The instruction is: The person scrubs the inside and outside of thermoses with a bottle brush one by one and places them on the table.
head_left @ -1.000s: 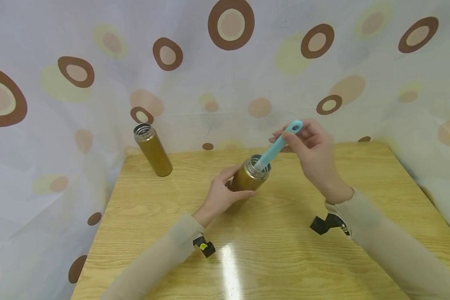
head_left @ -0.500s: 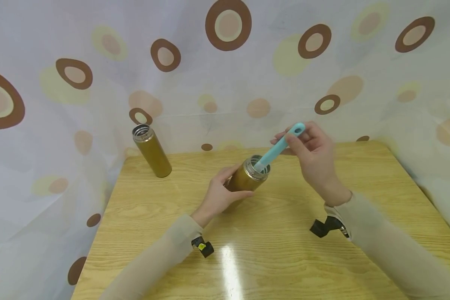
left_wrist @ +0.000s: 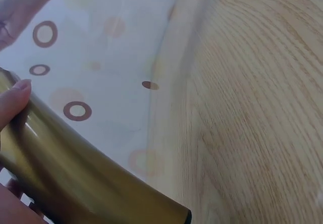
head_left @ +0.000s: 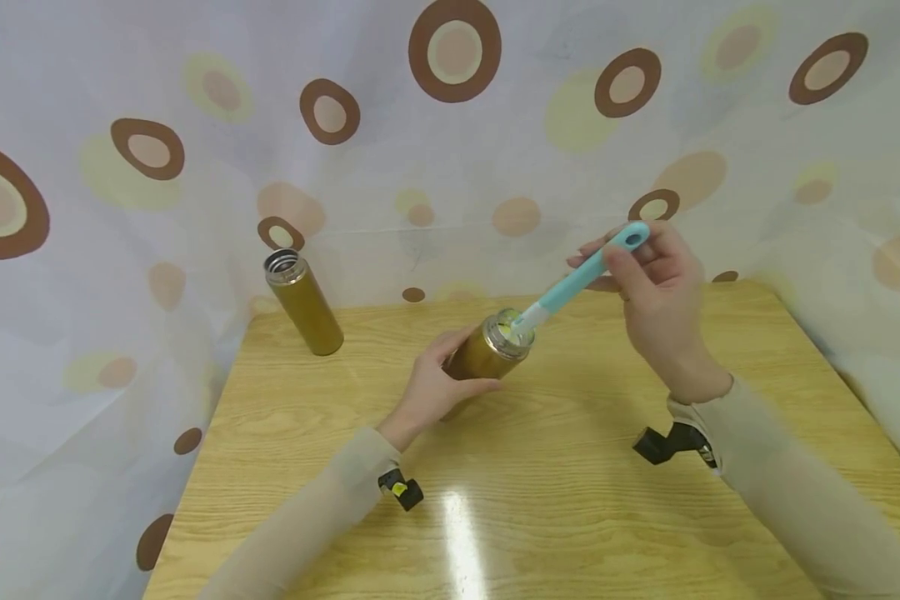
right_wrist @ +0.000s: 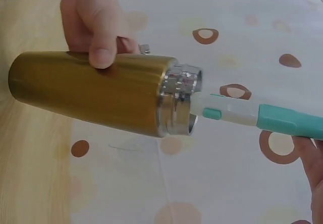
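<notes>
My left hand (head_left: 429, 390) grips a gold metal thermos flask (head_left: 478, 358), tilted with its open silver mouth up and to the right. In the right wrist view the thumb lies along the side of the flask (right_wrist: 111, 95). My right hand (head_left: 666, 312) pinches the turquoise handle of a bottle brush (head_left: 579, 279) near its holed end. The brush's white neck (right_wrist: 237, 110) enters the flask mouth, and something yellowish shows just inside the rim. The rest of the brush head is hidden in the flask. In the left wrist view the flask (left_wrist: 75, 158) slants down to its dark base.
A second gold flask (head_left: 307, 308), lidless, stands at the back left of the wooden table (head_left: 570, 500). A white cloth (head_left: 390, 192) with brown and yellow spots hangs behind and at both sides. Black camera mounts sit on both wrists.
My right hand has moved up and to the right, drawing the brush partly out, so its white neck now shows above the flask mouth. The left hand with the flask has shifted slightly left.
</notes>
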### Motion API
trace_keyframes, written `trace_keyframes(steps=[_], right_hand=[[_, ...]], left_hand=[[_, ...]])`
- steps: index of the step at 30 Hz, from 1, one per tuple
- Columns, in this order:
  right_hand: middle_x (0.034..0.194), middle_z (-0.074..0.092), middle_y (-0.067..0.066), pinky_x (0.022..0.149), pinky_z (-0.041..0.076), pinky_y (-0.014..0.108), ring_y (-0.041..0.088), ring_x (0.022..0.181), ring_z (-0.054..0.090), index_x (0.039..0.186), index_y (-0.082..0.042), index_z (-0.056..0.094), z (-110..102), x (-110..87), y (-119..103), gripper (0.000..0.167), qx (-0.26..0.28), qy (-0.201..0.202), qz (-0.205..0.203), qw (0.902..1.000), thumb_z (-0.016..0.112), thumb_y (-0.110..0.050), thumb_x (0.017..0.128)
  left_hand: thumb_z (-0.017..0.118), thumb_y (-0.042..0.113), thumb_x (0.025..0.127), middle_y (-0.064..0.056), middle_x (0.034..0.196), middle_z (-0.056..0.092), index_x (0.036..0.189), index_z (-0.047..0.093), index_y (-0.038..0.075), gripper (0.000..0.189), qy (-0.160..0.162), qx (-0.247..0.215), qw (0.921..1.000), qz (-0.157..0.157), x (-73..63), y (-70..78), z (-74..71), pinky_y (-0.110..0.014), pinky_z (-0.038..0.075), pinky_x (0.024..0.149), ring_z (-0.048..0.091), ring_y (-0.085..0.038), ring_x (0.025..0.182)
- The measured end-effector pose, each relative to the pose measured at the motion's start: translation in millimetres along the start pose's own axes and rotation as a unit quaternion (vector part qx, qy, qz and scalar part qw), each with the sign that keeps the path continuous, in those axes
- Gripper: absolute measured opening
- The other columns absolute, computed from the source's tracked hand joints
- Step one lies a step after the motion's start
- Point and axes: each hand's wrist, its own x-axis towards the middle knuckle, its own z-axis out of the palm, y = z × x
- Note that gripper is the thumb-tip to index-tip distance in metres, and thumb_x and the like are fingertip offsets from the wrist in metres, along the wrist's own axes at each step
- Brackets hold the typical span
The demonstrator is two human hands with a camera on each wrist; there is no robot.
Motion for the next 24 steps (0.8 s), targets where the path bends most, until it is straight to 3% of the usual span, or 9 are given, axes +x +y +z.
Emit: trace_keyframes(steps=[5, 10, 17, 21, 24], right_hand=[[0.097, 0.072, 0.024, 0.08, 0.063, 0.045, 0.034, 0.091, 0.076, 0.108, 0.016, 0.057, -0.2, 2.4, -3.0, 0.009, 0.021, 0.006, 0.001, 0.9998, 0.054, 0.016, 0.1], [0.1, 0.076, 0.02, 0.083, 0.063, 0.039, 0.029, 0.095, 0.077, 0.107, 0.014, 0.06, -0.2, -8.8, 3.7, 0.008, -0.047, -0.006, 0.041, 0.9981, 0.056, 0.012, 0.1], [0.106, 0.079, 0.008, 0.087, 0.062, 0.033, 0.018, 0.096, 0.076, 0.11, 0.011, 0.069, -5.3, -21.7, 16.0, 0.013, -0.162, -0.083, 0.105, 0.9777, 0.06, 0.003, 0.103], [0.108, 0.078, 0.009, 0.086, 0.062, 0.033, 0.017, 0.093, 0.076, 0.112, 0.009, 0.071, -12.2, -21.3, 14.6, 0.016, -0.182, -0.115, 0.135, 0.9672, 0.06, 0.0, 0.104], [0.108, 0.078, 0.011, 0.087, 0.062, 0.034, 0.018, 0.095, 0.075, 0.114, 0.012, 0.069, -15.5, -18.0, 9.2, 0.017, -0.173, -0.113, 0.134, 0.9692, 0.059, 0.001, 0.104]], left_hand=[[0.094, 0.021, 0.078, 0.001, 0.137, 0.061, 0.148, 0.059, 0.026, 0.078, -0.002, 0.005, 1.0, 0.002, 1.8, -0.7, -2.0, -0.051, 0.046, 0.108, 0.055, -0.023, 0.127], [0.094, 0.022, 0.078, 0.002, 0.139, 0.061, 0.148, 0.059, 0.027, 0.079, -0.002, 0.01, 0.9999, 0.004, 2.4, -0.5, -2.0, -0.051, 0.046, 0.108, 0.055, -0.022, 0.128], [0.094, 0.022, 0.078, 0.003, 0.141, 0.059, 0.148, 0.059, 0.028, 0.079, 0.001, 0.013, 0.9999, 0.001, 2.4, 5.1, -3.2, -0.049, 0.046, 0.109, 0.053, -0.021, 0.131], [0.094, 0.021, 0.078, 0.004, 0.141, 0.059, 0.149, 0.058, 0.029, 0.08, 0.001, 0.014, 0.9999, 0.002, 0.9, 3.3, -4.6, -0.049, 0.046, 0.109, 0.053, -0.02, 0.131], [0.095, 0.021, 0.078, 0.005, 0.141, 0.059, 0.149, 0.058, 0.03, 0.081, 0.001, 0.012, 0.9999, 0.002, 0.8, 0.6, -4.7, -0.049, 0.046, 0.11, 0.054, -0.02, 0.131]])
